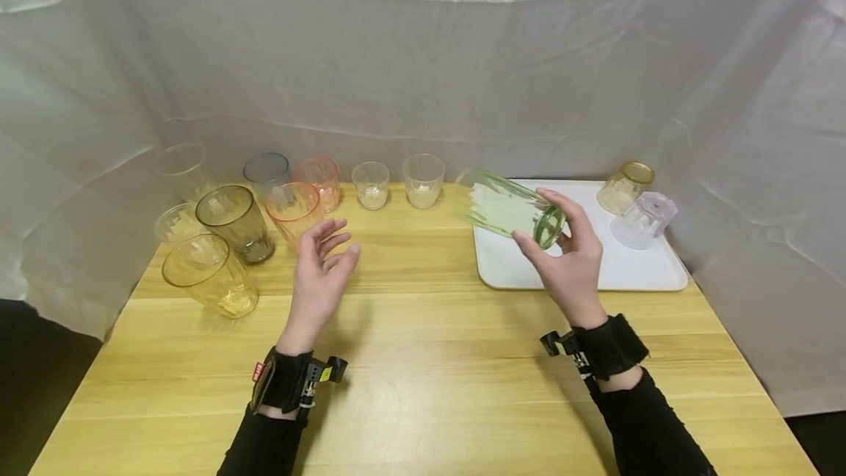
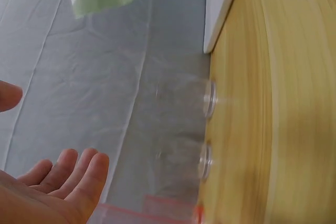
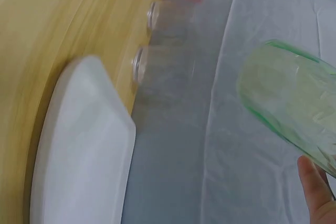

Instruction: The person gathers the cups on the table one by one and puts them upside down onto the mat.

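In the head view my right hand [image 1: 573, 259] pinches a clear green tumbler [image 1: 505, 204] near its thick base, between thumb and fingers. The tumbler lies on its side in the air over the tray's left part, its mouth pointing left; the right wrist view shows its green wall [image 3: 289, 95] and my thumb against it. My left hand [image 1: 320, 259] is held up with nothing in it, fingers loosely bent and thumb apart. Just behind its fingertips stands an orange-rimmed tumbler [image 1: 291, 204]. In the left wrist view the fingers [image 2: 86, 182] spread away from the thumb.
A white tray [image 1: 634, 278] bears an upside-down amber cup [image 1: 621, 189] and an upside-down clear faceted cup [image 1: 644, 220]. At the left stand a yellow tumbler [image 1: 218, 281], a smoky one [image 1: 241, 230] and several others. Two small clear cups [image 1: 372, 186] line the back edge before a grey curtain [image 1: 423, 72].
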Demonstrator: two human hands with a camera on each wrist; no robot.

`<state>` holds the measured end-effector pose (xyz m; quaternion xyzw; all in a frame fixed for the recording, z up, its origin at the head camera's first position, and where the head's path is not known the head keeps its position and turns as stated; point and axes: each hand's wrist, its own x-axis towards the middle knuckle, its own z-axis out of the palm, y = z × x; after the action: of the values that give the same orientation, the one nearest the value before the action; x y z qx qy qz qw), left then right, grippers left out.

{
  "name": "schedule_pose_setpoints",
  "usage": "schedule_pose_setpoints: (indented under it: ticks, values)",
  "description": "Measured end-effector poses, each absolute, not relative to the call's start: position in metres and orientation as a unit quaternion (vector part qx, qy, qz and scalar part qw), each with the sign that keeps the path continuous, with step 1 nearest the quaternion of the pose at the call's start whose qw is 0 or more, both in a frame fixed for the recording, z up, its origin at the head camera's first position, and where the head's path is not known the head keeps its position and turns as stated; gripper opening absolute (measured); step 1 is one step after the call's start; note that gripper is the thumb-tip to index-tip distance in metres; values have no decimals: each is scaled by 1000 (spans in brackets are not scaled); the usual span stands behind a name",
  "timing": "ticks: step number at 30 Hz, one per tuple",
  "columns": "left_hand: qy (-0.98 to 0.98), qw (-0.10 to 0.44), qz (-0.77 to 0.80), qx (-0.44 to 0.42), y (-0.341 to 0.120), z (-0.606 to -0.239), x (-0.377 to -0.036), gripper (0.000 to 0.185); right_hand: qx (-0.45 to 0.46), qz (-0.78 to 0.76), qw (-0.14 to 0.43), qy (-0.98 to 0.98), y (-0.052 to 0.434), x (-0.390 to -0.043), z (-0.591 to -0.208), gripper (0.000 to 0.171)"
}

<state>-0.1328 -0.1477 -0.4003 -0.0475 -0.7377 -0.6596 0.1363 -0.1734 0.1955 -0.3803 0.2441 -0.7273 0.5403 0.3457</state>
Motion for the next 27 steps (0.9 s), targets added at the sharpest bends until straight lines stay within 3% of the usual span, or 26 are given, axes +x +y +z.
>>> schedule_pose_setpoints:
  ticks: [14, 27]
  values:
    - [-853, 245, -445, -121, -169, -393, -127, 56, 138, 416, 379, -815, 246, -174, -358, 61]
    - [-890, 200, -389, -129, -177, -403, -124, 57, 62, 360, 292, -884, 302, -189, -353, 56]
